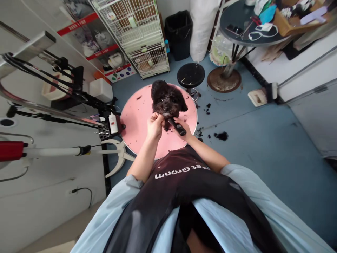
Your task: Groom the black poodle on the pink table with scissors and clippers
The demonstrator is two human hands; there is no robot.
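Note:
A small black curly-haired dog (168,96) is on a round pink grooming table (137,126), facing me. My left hand (156,123) is closed at the dog's chin, fingers pinched together on what looks like fur or a paw; which one I cannot make out. In my right hand (183,128) is a black hair clipper (177,126), its head pointing up and left to just below the dog's muzzle. Whether the blade touches the fur is hard to tell. Small tufts of cut black fur (139,97) lie on the table top.
A black round stool (191,75) stands behind the table on the right. Clumps of black fur (221,136) lie on the blue floor. To the left are a white bottle (113,123) and a metal stand (79,84). White cages (139,31) and a black bin (179,35) are at the back.

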